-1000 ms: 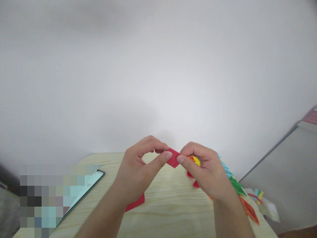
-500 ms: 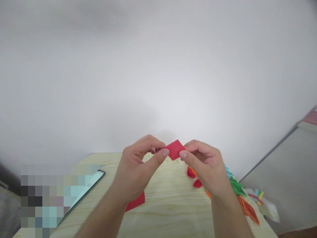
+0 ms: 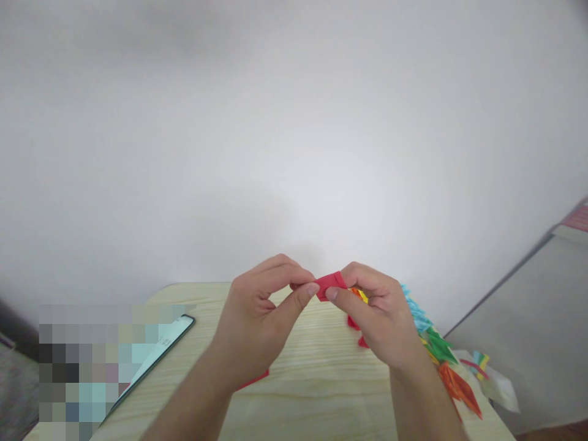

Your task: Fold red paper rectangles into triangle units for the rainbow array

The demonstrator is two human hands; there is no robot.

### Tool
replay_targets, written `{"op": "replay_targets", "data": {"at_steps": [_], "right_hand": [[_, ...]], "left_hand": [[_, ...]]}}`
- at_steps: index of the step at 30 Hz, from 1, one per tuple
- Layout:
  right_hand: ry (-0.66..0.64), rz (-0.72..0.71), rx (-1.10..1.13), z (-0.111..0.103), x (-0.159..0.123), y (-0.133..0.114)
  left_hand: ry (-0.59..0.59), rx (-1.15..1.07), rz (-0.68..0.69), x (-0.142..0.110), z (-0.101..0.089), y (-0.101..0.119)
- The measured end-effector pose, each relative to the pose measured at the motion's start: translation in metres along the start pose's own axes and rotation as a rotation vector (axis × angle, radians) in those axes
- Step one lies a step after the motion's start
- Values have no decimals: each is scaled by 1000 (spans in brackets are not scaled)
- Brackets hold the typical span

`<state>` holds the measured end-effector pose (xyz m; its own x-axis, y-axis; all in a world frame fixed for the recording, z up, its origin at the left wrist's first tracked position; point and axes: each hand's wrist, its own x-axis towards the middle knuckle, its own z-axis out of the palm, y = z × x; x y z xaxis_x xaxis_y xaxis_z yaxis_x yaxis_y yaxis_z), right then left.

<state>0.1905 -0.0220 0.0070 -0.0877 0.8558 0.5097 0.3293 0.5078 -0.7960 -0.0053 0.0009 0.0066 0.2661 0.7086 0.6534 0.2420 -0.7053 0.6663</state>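
Head view, and all eyes are on the red paper (image 3: 331,283), held up between two hands over the far part of the bench (image 3: 312,380). The left hand (image 3: 260,315) has its thumb and fingers clamped on the left end; the right hand (image 3: 379,309) pinches the right part, thumb pressed on the near edge, fingers behind. A narrow raised flap shows along the right end, so this looks like fold work, and in my judgement it calls for steadiness from the left and fine pressure from the right. Line the edges up first, I'd say, then run the thumb firmly along the crease, backed by the fingers; a squeeze at one spot alone could leave it crooked. Paper this small would likely buckle if the hands pulled apart. Elbow room matters too: a red sheet (image 3: 255,380) lies just beside the left wrist, and by the right forearm sit green (image 3: 440,346), blue (image 3: 416,309) and orange folds (image 3: 460,389), easily brushed. A phone (image 3: 171,338) lies well apart on the left.
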Motion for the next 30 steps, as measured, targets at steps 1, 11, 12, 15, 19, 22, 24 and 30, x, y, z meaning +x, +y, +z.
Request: {"op": "replay_targets", "data": {"at_steps": [1, 11, 12, 15, 19, 22, 24, 30], "right_hand": [[-2, 1, -8, 0, 0, 0], [-31, 80, 4, 4, -3, -5], [-35, 84, 5, 5, -3, -5], [-94, 92, 36, 3, -2, -4], [-142, 134, 34, -4, -3, -4], [-138, 177, -7, -9, -6, -6], [-133, 197, -16, -11, -9, -7], [-66, 195, 76, -6, -30, 5]], "left_hand": [[23, 33, 17, -1, 1, 1], [-46, -94, -42, -1, 1, -3], [-55, -97, -46, 0, 0, -4], [-57, -92, -67, 3, -4, -6], [-70, -114, -115, 5, -8, -7], [-103, -175, -144, 5, -9, -6], [-123, -225, -165, 5, -9, -5], [-273, -290, -279, 6, -5, -10]]}}
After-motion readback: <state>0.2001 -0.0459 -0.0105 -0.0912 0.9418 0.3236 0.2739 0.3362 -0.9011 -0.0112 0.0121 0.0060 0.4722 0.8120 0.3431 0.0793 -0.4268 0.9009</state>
